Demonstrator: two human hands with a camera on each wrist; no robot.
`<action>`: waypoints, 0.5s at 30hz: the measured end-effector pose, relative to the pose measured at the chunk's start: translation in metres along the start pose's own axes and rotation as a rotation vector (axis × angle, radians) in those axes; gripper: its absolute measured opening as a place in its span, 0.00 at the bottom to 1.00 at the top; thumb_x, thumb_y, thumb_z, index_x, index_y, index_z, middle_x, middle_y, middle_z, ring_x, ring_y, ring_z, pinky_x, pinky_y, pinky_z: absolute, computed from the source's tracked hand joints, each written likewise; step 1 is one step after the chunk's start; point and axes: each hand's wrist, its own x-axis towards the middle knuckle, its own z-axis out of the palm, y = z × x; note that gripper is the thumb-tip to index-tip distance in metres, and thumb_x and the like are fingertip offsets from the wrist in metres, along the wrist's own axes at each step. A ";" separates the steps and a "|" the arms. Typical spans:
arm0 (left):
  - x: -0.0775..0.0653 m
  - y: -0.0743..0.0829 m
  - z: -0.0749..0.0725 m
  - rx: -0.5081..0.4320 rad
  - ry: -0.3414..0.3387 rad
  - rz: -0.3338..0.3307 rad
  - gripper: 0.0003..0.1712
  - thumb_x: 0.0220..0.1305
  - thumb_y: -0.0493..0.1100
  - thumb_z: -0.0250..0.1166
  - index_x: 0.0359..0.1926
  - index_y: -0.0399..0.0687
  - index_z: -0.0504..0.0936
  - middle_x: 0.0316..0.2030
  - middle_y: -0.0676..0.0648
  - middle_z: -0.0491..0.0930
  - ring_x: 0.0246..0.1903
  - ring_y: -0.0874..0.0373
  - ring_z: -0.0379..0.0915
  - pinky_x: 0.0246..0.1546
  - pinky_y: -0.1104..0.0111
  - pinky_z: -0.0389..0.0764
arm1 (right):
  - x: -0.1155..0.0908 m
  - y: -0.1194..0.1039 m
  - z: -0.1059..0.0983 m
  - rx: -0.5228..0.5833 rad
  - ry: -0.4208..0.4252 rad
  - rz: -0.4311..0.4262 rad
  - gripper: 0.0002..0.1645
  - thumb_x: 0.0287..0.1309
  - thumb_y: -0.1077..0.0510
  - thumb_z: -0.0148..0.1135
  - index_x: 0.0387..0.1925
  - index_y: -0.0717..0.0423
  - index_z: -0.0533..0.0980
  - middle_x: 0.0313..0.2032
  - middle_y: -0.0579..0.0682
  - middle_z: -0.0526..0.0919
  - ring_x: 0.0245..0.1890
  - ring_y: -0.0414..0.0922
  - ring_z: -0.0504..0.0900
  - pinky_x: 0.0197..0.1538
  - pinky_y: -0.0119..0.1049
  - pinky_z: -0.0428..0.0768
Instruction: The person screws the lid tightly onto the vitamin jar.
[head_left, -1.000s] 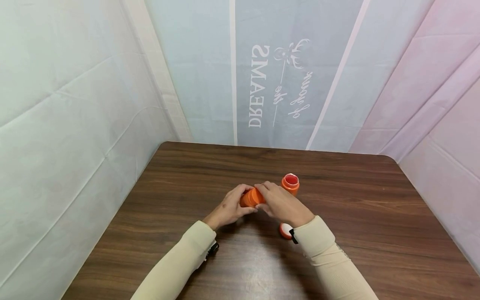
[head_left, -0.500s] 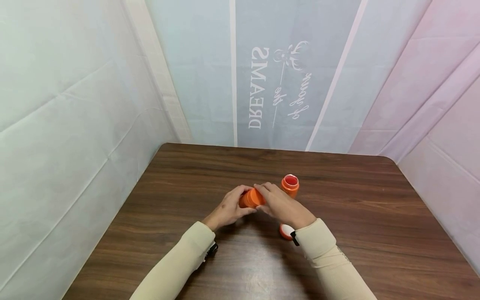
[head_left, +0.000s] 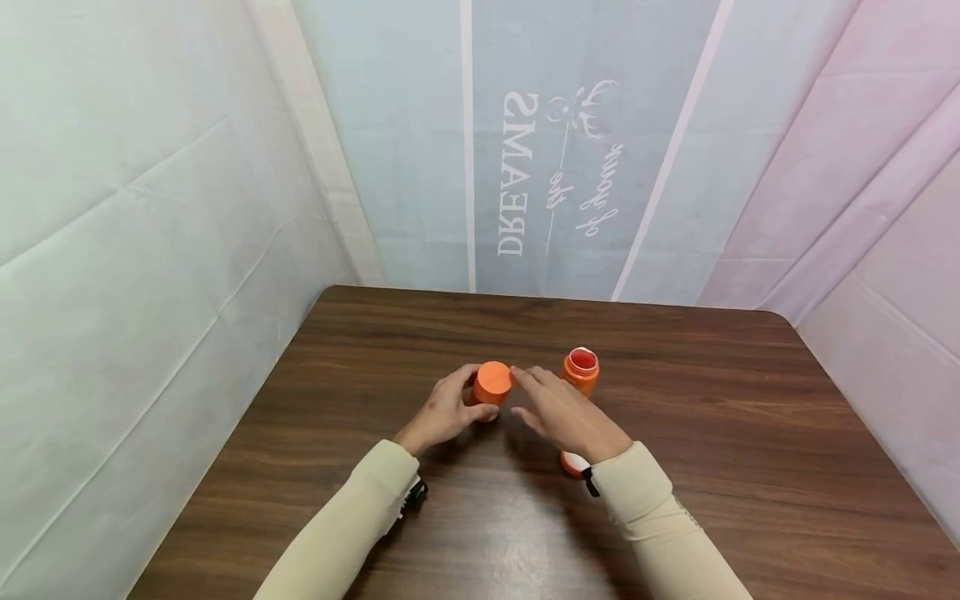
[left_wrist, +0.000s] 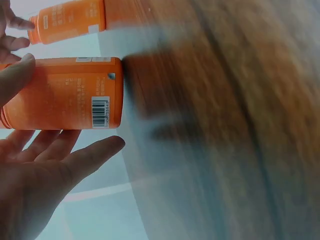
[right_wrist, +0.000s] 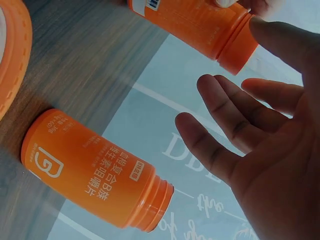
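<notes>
An orange vitamin bottle [head_left: 489, 392] stands upright with its orange cap [head_left: 494, 377] on. My left hand [head_left: 442, 408] holds it from the left, thumb in front and fingers behind; its barcode label [left_wrist: 100, 112] shows in the left wrist view. Just right of the cap, my right hand [head_left: 562, 408] has its fingers spread and holds nothing. Its thumb lies right by the cap in the right wrist view. Behind the right hand stands a second orange bottle [right_wrist: 95, 170], uncapped, with a threaded neck and a reddish inside.
A loose orange cap [head_left: 573, 464], white inside, lies on the table near the right cuff, partly hidden by it. The dark wood table [head_left: 712, 433] runs back to a fabric backdrop [head_left: 562, 167] with printed lettering. Pale fabric walls stand at both sides.
The capped bottle, tilted towards the right hand before, is now upright and slightly further left, with the left hand. The right hand's fingers have opened and come off the cap.
</notes>
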 end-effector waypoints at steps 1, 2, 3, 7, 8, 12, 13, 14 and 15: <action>0.000 -0.001 -0.001 -0.004 0.006 -0.018 0.35 0.58 0.39 0.75 0.65 0.42 0.71 0.58 0.43 0.77 0.60 0.48 0.73 0.60 0.52 0.73 | -0.001 0.000 0.000 -0.001 -0.008 0.004 0.36 0.63 0.55 0.70 0.66 0.68 0.68 0.54 0.61 0.78 0.45 0.54 0.83 0.49 0.45 0.82; -0.001 -0.003 -0.001 -0.006 0.011 -0.032 0.35 0.58 0.39 0.75 0.65 0.42 0.71 0.59 0.43 0.77 0.60 0.48 0.73 0.60 0.52 0.73 | -0.002 0.000 0.001 -0.001 -0.016 0.009 0.36 0.63 0.55 0.69 0.66 0.67 0.68 0.55 0.61 0.78 0.45 0.53 0.83 0.49 0.45 0.82; -0.001 -0.004 -0.002 -0.006 0.019 -0.045 0.36 0.58 0.40 0.75 0.65 0.42 0.70 0.59 0.42 0.77 0.60 0.47 0.73 0.60 0.52 0.74 | -0.002 0.000 0.001 -0.002 -0.020 0.010 0.35 0.64 0.55 0.68 0.66 0.67 0.68 0.55 0.61 0.78 0.45 0.53 0.83 0.49 0.45 0.82; -0.001 -0.010 -0.005 -0.004 0.060 -0.065 0.35 0.59 0.40 0.75 0.65 0.40 0.71 0.58 0.40 0.78 0.58 0.44 0.75 0.56 0.52 0.76 | -0.005 0.000 0.002 -0.008 -0.017 0.005 0.33 0.64 0.55 0.68 0.65 0.67 0.70 0.55 0.61 0.78 0.48 0.53 0.82 0.51 0.46 0.81; -0.001 -0.011 -0.005 -0.012 0.068 -0.069 0.35 0.59 0.39 0.75 0.65 0.40 0.71 0.58 0.40 0.78 0.58 0.43 0.75 0.56 0.52 0.77 | -0.006 0.000 0.003 -0.012 -0.015 0.001 0.33 0.64 0.55 0.68 0.65 0.67 0.71 0.55 0.61 0.78 0.49 0.53 0.82 0.51 0.46 0.81; 0.000 -0.015 -0.009 -0.035 0.099 -0.095 0.34 0.59 0.39 0.74 0.64 0.38 0.71 0.57 0.38 0.78 0.57 0.43 0.75 0.56 0.52 0.77 | -0.008 0.001 0.007 -0.012 -0.014 -0.008 0.30 0.64 0.56 0.68 0.63 0.66 0.73 0.56 0.60 0.79 0.48 0.53 0.83 0.51 0.45 0.81; 0.000 -0.017 -0.009 -0.039 0.107 -0.103 0.34 0.59 0.39 0.74 0.65 0.38 0.71 0.57 0.38 0.78 0.58 0.43 0.75 0.56 0.52 0.77 | -0.009 0.001 0.008 -0.012 -0.014 -0.010 0.30 0.64 0.56 0.68 0.63 0.66 0.73 0.55 0.60 0.79 0.47 0.52 0.83 0.51 0.45 0.82; 0.000 -0.018 -0.011 -0.043 0.113 -0.116 0.34 0.60 0.39 0.74 0.65 0.38 0.71 0.57 0.38 0.78 0.58 0.43 0.75 0.56 0.52 0.77 | -0.009 0.001 0.008 -0.011 -0.015 -0.012 0.29 0.64 0.56 0.68 0.62 0.66 0.73 0.55 0.60 0.79 0.46 0.52 0.84 0.50 0.45 0.82; 0.001 -0.019 -0.012 -0.043 0.120 -0.127 0.34 0.60 0.39 0.74 0.65 0.38 0.71 0.57 0.38 0.78 0.57 0.44 0.75 0.57 0.52 0.76 | -0.010 0.001 0.009 -0.008 -0.015 -0.014 0.28 0.65 0.56 0.67 0.62 0.66 0.74 0.55 0.60 0.79 0.45 0.51 0.84 0.49 0.44 0.82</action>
